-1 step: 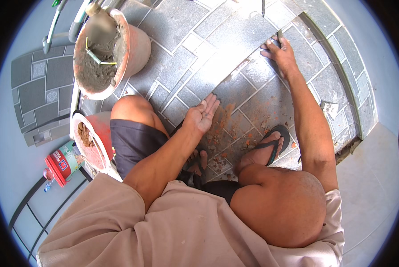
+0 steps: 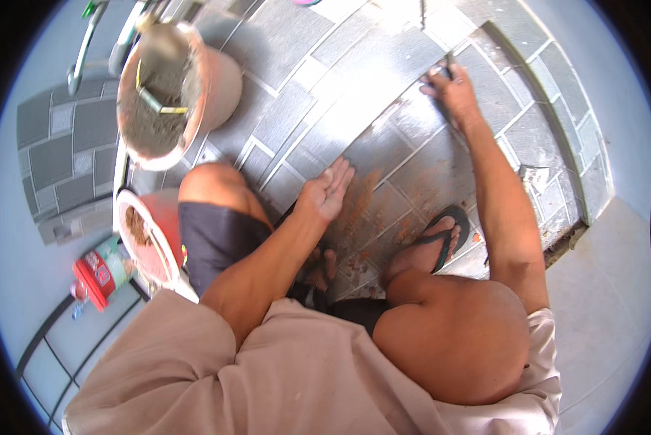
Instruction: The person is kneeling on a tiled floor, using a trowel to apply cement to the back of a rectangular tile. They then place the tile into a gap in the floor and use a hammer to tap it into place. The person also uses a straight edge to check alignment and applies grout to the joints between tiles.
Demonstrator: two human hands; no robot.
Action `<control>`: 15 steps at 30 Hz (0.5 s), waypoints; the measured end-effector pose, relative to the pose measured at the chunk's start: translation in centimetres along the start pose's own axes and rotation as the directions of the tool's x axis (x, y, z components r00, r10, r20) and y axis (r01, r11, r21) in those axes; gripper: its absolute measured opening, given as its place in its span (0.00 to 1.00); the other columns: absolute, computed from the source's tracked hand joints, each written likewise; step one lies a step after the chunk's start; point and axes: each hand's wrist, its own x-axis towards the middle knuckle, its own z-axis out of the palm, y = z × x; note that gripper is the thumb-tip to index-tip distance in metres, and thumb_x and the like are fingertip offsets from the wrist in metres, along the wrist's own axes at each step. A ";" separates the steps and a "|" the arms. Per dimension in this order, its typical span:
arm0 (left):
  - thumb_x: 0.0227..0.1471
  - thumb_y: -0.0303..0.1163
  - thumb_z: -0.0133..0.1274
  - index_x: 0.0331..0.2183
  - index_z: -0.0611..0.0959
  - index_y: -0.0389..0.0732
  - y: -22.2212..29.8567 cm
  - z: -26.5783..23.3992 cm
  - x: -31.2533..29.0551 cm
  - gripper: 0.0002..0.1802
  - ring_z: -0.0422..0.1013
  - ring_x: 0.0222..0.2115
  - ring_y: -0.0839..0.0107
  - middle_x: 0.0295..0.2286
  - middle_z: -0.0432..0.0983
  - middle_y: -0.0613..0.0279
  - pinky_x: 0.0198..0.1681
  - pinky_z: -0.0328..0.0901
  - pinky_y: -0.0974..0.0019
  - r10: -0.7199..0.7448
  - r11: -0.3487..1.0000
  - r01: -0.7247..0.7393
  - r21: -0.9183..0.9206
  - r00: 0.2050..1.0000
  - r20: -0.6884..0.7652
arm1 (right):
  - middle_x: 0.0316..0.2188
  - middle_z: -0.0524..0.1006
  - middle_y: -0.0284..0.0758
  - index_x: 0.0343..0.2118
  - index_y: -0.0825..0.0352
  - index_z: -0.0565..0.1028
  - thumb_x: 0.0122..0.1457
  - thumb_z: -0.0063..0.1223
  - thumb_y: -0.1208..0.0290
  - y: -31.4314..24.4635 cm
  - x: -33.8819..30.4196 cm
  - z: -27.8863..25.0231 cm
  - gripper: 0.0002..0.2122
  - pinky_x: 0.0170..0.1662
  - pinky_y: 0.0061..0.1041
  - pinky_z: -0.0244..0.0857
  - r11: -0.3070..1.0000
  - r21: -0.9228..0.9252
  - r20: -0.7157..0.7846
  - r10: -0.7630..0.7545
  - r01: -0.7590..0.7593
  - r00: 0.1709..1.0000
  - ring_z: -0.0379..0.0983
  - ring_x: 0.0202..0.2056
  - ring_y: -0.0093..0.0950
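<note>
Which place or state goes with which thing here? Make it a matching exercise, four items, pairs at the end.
Things:
1. Left hand
2. Upper bucket
3. Right hand
4. Lidded container

Places and states:
A. Stretched out to the upper right of the picture, farther from the torso than the other hand
B. Topped with a red lid, near the left side of the picture
C. Open, palm showing, near the middle of the picture
D. Holding a grey mix

Pairs: 1-C, 2-D, 3-A, 4-B
</note>
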 end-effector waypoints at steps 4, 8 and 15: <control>0.72 0.20 0.34 0.62 0.63 0.19 0.5 -0.7 -0.1 0.22 0.60 0.67 0.48 0.64 0.63 0.39 0.72 0.61 0.48 0.007 0.998 -0.008 -0.057 1.000 -0.004 | 0.66 0.61 0.52 0.70 0.82 0.52 0.69 0.54 0.69 -1.2 -0.6 1.3 0.34 0.58 0.32 0.76 0.993 -0.116 0.033 0.006 -0.002 0.999 0.77 0.53 0.40; 0.72 0.20 0.33 0.62 0.63 0.20 0.4 0.0 0.1 0.22 0.61 0.67 0.49 0.63 0.64 0.39 0.72 0.61 0.47 -0.001 1.000 0.001 -0.031 1.000 0.006 | 0.67 0.58 0.51 0.69 0.84 0.51 0.68 0.53 0.70 -1.5 -0.2 0.7 0.35 0.55 0.32 0.77 0.996 -0.088 0.024 -0.033 0.035 0.999 0.77 0.51 0.38; 0.72 0.21 0.33 0.61 0.65 0.22 0.3 -0.3 0.0 0.21 0.63 0.66 0.50 0.63 0.66 0.42 0.71 0.63 0.46 0.005 0.999 -0.005 0.033 1.000 0.009 | 0.58 0.67 0.54 0.66 0.85 0.56 0.66 0.52 0.67 -0.4 0.5 0.4 0.32 0.49 0.31 0.78 0.985 -0.164 0.025 -0.046 0.050 0.999 0.80 0.47 0.37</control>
